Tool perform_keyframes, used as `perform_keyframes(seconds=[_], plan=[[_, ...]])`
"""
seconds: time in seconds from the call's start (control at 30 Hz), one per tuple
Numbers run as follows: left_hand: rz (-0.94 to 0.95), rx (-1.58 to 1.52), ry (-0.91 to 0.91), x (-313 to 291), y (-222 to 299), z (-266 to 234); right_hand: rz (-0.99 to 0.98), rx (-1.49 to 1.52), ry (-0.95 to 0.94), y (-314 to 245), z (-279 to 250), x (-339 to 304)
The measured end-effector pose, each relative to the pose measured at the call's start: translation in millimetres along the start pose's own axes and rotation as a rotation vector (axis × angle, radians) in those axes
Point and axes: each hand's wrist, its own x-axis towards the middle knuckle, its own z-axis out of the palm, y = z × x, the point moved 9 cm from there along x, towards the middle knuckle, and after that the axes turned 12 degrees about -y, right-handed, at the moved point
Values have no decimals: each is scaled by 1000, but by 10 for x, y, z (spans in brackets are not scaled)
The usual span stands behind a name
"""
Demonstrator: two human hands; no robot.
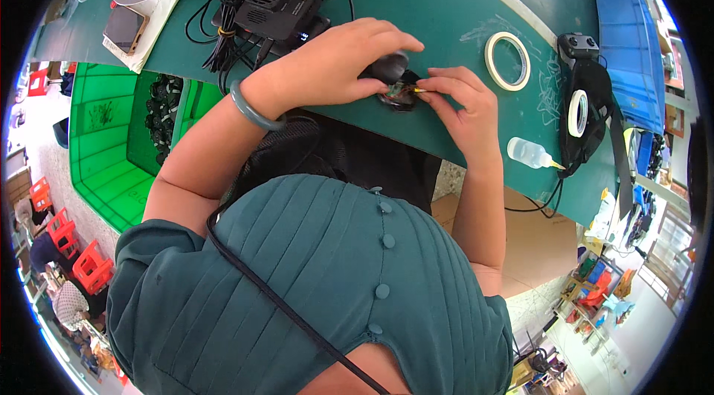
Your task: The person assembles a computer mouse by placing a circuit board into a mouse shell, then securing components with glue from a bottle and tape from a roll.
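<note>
Near the table's front edge, a small opened black device (399, 97) shows a bit of green circuit board and thin wires. My left hand (338, 60) curls around a rounded dark shell part (388, 68) above it, thumb against the device's edge. From the other side, my right hand (462, 101) pinches a small yellow piece (419, 90) between thumb and forefinger at the device. Whether that piece is a wire or a tool tip is too small to tell. My left palm hides part of the shell.
Behind my left hand stands a black vented box (277, 4) with bundled cables. To the right lie a tape roll (507, 62), a clear dropper bottle (532, 152) and a black strap bag (591, 108). A green crate (100, 135) sits at the left, below table height.
</note>
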Motion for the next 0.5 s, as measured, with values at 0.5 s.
perform_keyframes(seconds=[0.5], plan=[[71,-79,155,-64,113,33,95,58,31,-46,51,-86]])
